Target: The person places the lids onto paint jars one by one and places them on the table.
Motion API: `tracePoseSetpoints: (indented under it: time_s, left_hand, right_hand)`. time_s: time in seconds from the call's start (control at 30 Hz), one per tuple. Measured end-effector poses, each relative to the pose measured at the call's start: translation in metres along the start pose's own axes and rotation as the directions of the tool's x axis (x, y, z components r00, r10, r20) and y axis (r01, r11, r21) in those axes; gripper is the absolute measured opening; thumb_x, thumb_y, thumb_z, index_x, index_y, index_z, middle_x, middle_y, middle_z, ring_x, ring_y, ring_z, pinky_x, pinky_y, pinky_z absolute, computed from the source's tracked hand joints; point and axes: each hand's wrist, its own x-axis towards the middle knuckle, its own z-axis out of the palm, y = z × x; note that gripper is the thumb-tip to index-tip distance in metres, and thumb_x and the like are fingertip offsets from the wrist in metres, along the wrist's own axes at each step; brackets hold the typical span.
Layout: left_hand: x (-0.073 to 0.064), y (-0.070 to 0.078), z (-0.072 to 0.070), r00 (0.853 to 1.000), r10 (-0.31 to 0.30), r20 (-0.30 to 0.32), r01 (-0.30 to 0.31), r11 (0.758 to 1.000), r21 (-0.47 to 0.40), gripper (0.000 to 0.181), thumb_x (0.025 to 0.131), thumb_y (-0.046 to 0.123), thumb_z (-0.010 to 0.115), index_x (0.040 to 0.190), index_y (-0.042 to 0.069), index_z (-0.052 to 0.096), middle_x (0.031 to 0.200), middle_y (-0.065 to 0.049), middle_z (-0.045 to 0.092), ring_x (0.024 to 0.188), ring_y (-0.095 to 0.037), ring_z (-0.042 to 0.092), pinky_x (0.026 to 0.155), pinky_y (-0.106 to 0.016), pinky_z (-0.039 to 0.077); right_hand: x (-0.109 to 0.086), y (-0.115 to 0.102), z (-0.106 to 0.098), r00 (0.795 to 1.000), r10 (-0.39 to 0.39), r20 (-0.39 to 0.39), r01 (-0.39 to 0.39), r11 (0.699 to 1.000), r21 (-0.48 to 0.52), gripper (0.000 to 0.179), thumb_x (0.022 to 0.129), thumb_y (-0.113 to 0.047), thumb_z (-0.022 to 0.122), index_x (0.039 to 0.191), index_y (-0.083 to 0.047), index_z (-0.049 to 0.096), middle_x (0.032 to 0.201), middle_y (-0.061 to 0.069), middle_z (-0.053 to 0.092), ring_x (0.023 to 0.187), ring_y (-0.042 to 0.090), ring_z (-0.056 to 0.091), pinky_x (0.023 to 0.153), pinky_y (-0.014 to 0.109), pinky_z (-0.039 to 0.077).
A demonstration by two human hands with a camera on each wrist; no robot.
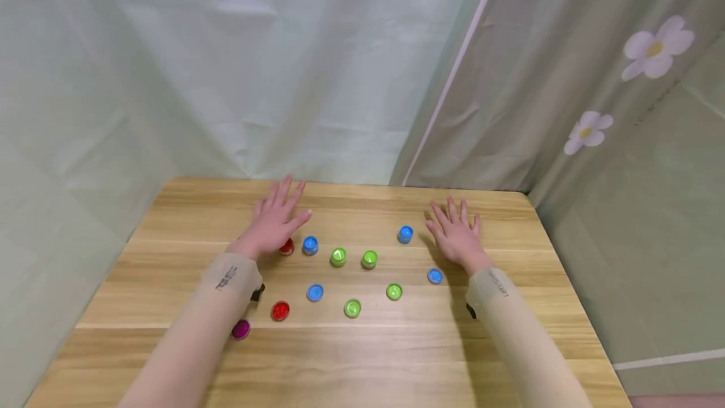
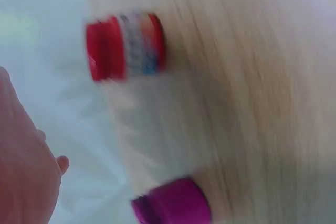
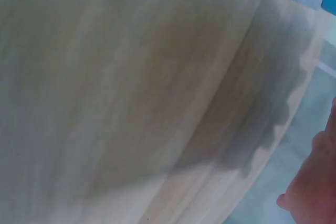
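Since both hands are empty with fingers spread, left hand near the red jar and right hand beside the rightmost blue jar on the worktop, I'd lower onto one jar at a time, pinch its sides gently, and keep the left sleeve off that purple disc (a lid, maybe?) so it doesn't get nudged.

Six jars, six lids

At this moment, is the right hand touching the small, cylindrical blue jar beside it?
Apart. The head view shows bare wooden tabletop between the right hand and the blue jar.
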Motion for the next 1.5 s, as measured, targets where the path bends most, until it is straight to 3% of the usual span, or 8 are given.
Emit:
tracePoseSetpoints:
  time_s: [0.13, 0.23, 0.43, 0.57, 0.8, 0.93, 1.2, 1.5]
  left_hand:
    - [-0.006, 0.018, -0.005, 0.999, 0.046, -0.012, -0.046, 0.998, -0.036, 0.079, 0.112, 0.058, 0.042, 0.174, 0.023, 0.008, 0.179, -0.006, -0.010, 0.163, -0.038, -0.015, 0.120, -0.077, -0.003]
    - [-0.010, 0.031, -0.011, 0.999, 0.050, -0.016, -0.051, 0.998, -0.047, 0.078, 0.111, 0.049, 0.054, 0.173, 0.017, 0.020, 0.179, -0.011, 0.004, 0.163, -0.041, -0.004, 0.121, -0.076, -0.001]
    - [-0.022, 0.053, -0.012, 0.997, 0.046, -0.066, -0.056, 0.985, -0.162, 0.062, 0.104, 0.024, 0.073, 0.159, 0.006, 0.050, 0.163, -0.018, 0.047, 0.151, -0.043, 0.040, 0.122, -0.065, 0.028]
    - [-0.027, 0.067, -0.006, 0.995, 0.065, -0.082, -0.081, 0.973, -0.215, 0.050, 0.101, 0.019, 0.077, 0.147, 0.006, 0.063, 0.150, -0.015, 0.062, 0.141, -0.040, 0.054, 0.117, -0.060, 0.039]
    - [-0.031, 0.092, 0.013, 0.991, 0.110, -0.076, -0.125, 0.964, -0.234, 0.054, 0.095, 0.016, 0.084, 0.145, 0.007, 0.066, 0.146, -0.010, 0.066, 0.136, -0.036, 0.057, 0.114, -0.056, 0.044]
    - [-0.030, 0.107, 0.028, 0.991, 0.124, -0.060, -0.132, 0.977, -0.168, 0.054, 0.091, 0.018, 0.088, 0.140, 0.009, 0.070, 0.138, -0.007, 0.070, 0.128, -0.031, 0.059, 0.108, -0.053, 0.048]
    - [-0.022, 0.132, 0.057, 0.991, 0.137, 0.004, -0.136, 0.988, -0.078, 0.056, 0.088, 0.024, 0.092, 0.139, 0.013, 0.072, 0.132, 0.000, 0.074, 0.096, -0.016, 0.050, 0.080, -0.033, 0.045]
    - [-0.009, 0.143, 0.078, 0.996, 0.085, 0.013, -0.085, 0.996, 0.020, 0.051, 0.089, 0.026, 0.090, 0.135, 0.014, 0.074, 0.126, 0.001, 0.076, 0.091, -0.015, 0.047, 0.082, -0.032, 0.041]
  right_hand:
    - [-0.005, -0.001, -0.007, 1.000, -0.026, -0.002, 0.026, 0.999, 0.020, 0.066, 0.115, -0.054, 0.029, 0.173, -0.023, 0.019, 0.177, 0.021, 0.000, 0.160, 0.050, -0.012, 0.118, 0.077, -0.010]
    - [-0.009, -0.003, -0.012, 0.999, -0.045, -0.008, 0.045, 0.998, 0.037, 0.068, 0.115, -0.056, 0.032, 0.172, -0.022, 0.022, 0.177, 0.022, 0.003, 0.160, 0.051, -0.011, 0.119, 0.077, -0.007]
    - [-0.023, -0.004, -0.018, 0.993, -0.104, -0.050, 0.108, 0.990, 0.090, 0.064, 0.112, -0.040, 0.056, 0.167, -0.012, 0.037, 0.172, 0.030, 0.017, 0.159, 0.054, -0.004, 0.121, 0.075, 0.000]
    - [-0.036, -0.005, -0.021, 0.984, -0.141, -0.105, 0.154, 0.980, 0.126, 0.053, 0.110, -0.028, 0.063, 0.157, -0.008, 0.053, 0.166, 0.031, 0.034, 0.158, 0.056, 0.010, 0.120, 0.078, 0.011]
    - [-0.056, -0.014, -0.023, 0.971, -0.205, -0.125, 0.224, 0.961, 0.162, 0.036, 0.110, -0.024, 0.062, 0.142, -0.008, 0.069, 0.157, 0.025, 0.052, 0.156, 0.050, 0.027, 0.119, 0.074, 0.024]
    - [-0.066, -0.019, -0.018, 0.968, -0.217, -0.128, 0.240, 0.950, 0.201, 0.034, 0.110, -0.026, 0.063, 0.137, -0.007, 0.072, 0.153, 0.023, 0.057, 0.156, 0.050, 0.028, 0.119, 0.073, 0.026]
    - [-0.075, -0.026, -0.010, 0.958, -0.247, -0.143, 0.276, 0.930, 0.242, 0.030, 0.109, -0.025, 0.065, 0.131, -0.008, 0.075, 0.151, 0.021, 0.059, 0.155, 0.047, 0.032, 0.120, 0.069, 0.029]
    - [-0.078, -0.034, -0.011, 0.930, -0.280, -0.238, 0.330, 0.922, 0.204, 0.021, 0.105, -0.015, 0.070, 0.123, -0.008, 0.079, 0.138, 0.016, 0.070, 0.142, 0.042, 0.053, 0.116, 0.061, 0.040]
